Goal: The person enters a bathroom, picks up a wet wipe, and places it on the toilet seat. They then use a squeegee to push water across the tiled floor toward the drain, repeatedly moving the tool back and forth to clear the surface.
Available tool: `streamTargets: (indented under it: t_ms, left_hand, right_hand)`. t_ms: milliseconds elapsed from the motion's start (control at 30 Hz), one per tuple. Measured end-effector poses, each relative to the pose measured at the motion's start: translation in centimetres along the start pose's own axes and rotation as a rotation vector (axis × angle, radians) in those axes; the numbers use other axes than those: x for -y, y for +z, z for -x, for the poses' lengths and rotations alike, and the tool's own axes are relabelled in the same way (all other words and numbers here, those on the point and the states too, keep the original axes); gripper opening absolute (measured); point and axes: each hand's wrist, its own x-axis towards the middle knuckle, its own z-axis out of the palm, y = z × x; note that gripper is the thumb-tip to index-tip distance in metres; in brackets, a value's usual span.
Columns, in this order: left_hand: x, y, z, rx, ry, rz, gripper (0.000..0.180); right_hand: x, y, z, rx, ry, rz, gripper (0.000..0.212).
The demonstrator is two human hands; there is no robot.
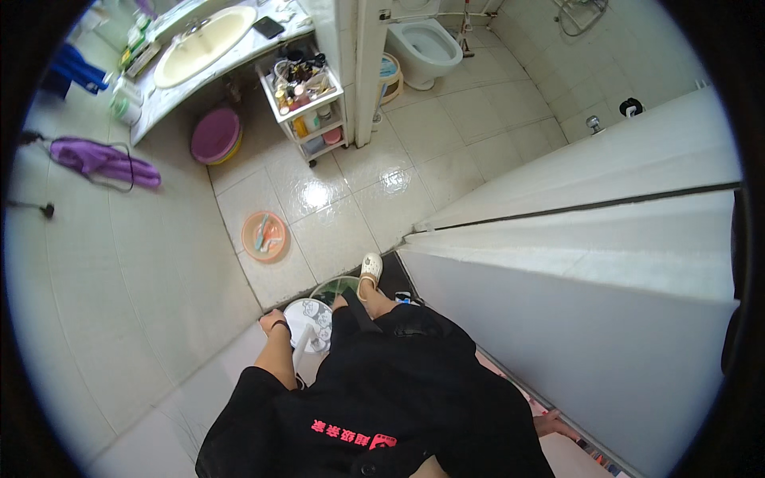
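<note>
My left hand [272,319] is low by the left wall, a dark band at its wrist. Its fingers look curled, and what they grip, if anything, is hidden. Beside it is a round white thing [309,323] with a grey cartoon print, partly covered by my black clothing. Next to that, a round tub [335,288] with something green in it shows past my leg. Far out to the right, my right hand [556,425] has its fingers stretched out near the bottom edge of the white door or panel [606,342], holding nothing that I can see.
An orange basin [265,237] with a blue-handled brush stands on the tiled floor. Farther off are a white trolley [315,119] of bottles, a purple basin [217,136], a sink [205,48] and a toilet [426,49]. My foot in a white clog [371,269] is on the dark threshold [397,275].
</note>
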Motion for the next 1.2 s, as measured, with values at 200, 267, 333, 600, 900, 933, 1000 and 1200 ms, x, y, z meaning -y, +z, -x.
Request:
streamTargets:
  t_ms: [200,267,333,600,900,933,1000,1200]
  left_hand:
    - [-13.5,2.8,-3.9,0.168,0.289,-0.015,0.024]
    - [-18.7,4.3,-3.4,0.165,0.357,-0.031,0.022]
    - [-24.6,4.6,-0.9,0.040,0.452,-0.076,0.020]
    - [-46.5,12.9,3.3,0.309,1.290,-0.721,0.022]
    - [-62.1,24.9,22.3,0.537,1.785,-0.798,0.015]
    - [-63.9,25.9,24.5,0.567,1.780,-0.804,0.015]
    - [-66.9,27.4,28.2,0.627,1.755,-0.827,0.015]
    - [-76.4,35.5,31.1,0.500,1.515,-0.614,0.014]
  right_hand:
    - [-0.1,-0.8,0.9,-0.005,-0.090,0.328,0.070]
    - [-0.7,-1.5,1.5,0.013,-0.176,0.551,0.071]
    - [0.9,-1.2,1.8,0.072,-0.252,0.842,0.071]
    - [4.2,4.0,6.2,-0.161,0.452,0.662,0.064]
    - [14.8,22.1,22.3,0.398,1.290,0.489,0.059]
    - [15.5,23.9,22.1,0.479,1.317,0.445,0.058]
    - [16.8,28.7,20.6,0.619,1.337,0.332,0.057]
    - [17.0,43.0,7.5,0.892,1.215,0.038,0.053]
